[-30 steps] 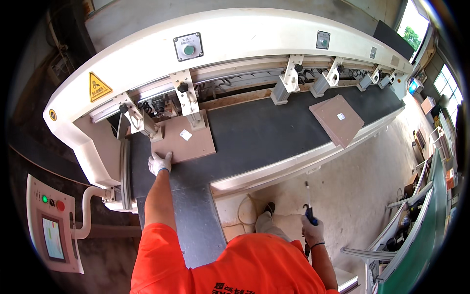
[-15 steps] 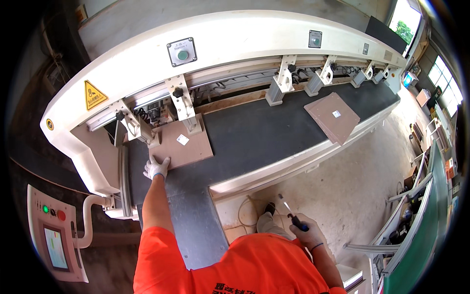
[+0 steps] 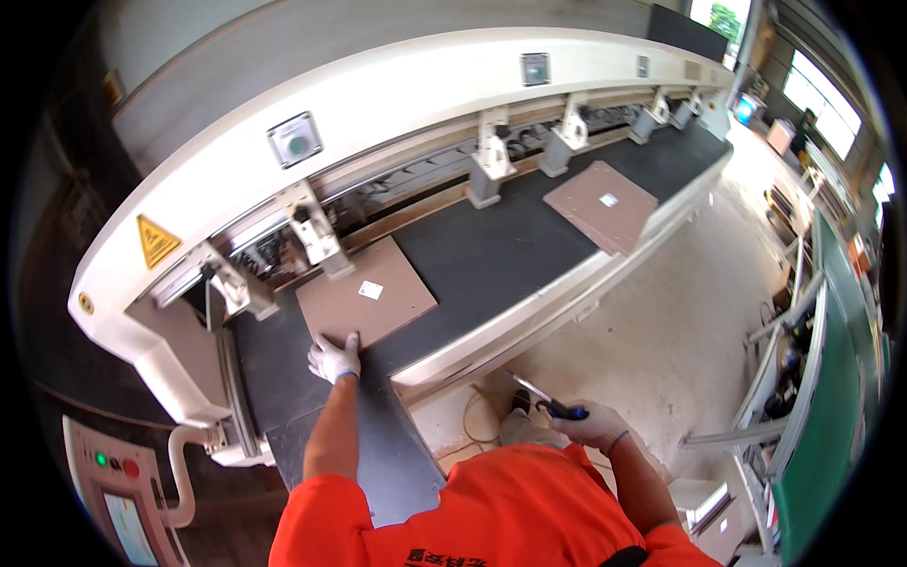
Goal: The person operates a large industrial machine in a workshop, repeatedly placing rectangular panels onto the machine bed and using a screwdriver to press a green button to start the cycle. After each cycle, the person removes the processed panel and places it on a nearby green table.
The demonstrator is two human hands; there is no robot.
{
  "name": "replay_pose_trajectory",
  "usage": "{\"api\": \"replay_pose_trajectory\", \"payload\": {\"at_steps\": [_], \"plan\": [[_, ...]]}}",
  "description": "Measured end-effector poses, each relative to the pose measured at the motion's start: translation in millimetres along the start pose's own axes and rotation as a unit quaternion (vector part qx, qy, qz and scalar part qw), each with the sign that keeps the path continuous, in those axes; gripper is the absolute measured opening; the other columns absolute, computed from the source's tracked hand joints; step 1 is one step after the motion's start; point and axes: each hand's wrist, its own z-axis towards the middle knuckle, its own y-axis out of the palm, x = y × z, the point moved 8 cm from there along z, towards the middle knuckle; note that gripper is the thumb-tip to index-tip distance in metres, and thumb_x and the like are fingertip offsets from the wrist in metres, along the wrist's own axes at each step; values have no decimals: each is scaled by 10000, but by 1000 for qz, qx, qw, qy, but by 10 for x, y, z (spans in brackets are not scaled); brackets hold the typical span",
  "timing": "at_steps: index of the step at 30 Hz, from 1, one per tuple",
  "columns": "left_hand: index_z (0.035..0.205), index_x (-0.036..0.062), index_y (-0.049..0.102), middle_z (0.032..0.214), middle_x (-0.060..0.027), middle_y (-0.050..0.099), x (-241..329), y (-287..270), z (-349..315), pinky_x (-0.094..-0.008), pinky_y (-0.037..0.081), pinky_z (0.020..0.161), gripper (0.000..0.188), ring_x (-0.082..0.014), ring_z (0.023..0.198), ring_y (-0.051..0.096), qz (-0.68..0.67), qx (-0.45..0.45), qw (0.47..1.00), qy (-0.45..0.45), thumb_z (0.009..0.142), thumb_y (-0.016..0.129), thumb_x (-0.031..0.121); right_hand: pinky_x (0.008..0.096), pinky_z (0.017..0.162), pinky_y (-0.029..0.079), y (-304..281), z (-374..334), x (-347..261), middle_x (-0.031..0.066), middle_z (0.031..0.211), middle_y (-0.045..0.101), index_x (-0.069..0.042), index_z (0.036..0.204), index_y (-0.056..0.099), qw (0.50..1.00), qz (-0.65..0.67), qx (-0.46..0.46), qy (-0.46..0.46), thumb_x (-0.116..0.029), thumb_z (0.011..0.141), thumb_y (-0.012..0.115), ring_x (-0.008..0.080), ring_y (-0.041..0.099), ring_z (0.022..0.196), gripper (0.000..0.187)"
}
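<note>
A flat, square brown panel with a small white label lies on the dark worktable. My gloved left hand rests on its near-left edge with the fingers spread. One clamp foot stands at the panel's far edge; I cannot tell whether it touches. Over the floor in front of the table, my gloved right hand is closed round what looks like an air blow gun. It has a blue and black handle, and its thin metal nozzle points to the upper left.
Farther right on the worktable lies a stack of similar panels. Several clamps line the white machine frame. A control panel with a screen stands at lower left. At right is a green-topped metal frame.
The brown panel has slid out from the clamps toward me and to the right, my left hand moving along with it. The blow gun has tilted more level. My view has shifted.
</note>
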Motion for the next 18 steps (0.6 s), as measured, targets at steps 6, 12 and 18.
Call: {"api": "replay_pose_trajectory", "payload": {"at_steps": [6,12,18], "plan": [[1471,16,553,1452,-254,590,773,221,-1183,-593,338,1216,955,-437,1414,485,-11,9,1000,24,759,906,545,321,532,431,-382,73,123,-7,650,598,-67,809,710,991,116,71,4,-429,931,843,114,552,564,405],[1447,-46,576,1432,-279,638,1322,716,-2429,-522,478,1150,795,-433,1297,620,-255,-71,958,113,839,873,370,327,556,413,-1006,388,492,-18,722,619,-77,915,749,960,261,71,-73,-446,947,827,99,536,610,379],[1358,90,670,1299,-105,743,1998,1991,-2600,-557,602,1071,328,-295,1225,701,-684,-389,529,-317,1035,726,74,292,604,438,-1250,686,1104,-25,753,625,-37,976,766,974,211,37,-67,-438,926,868,99,555,669,416]]}}
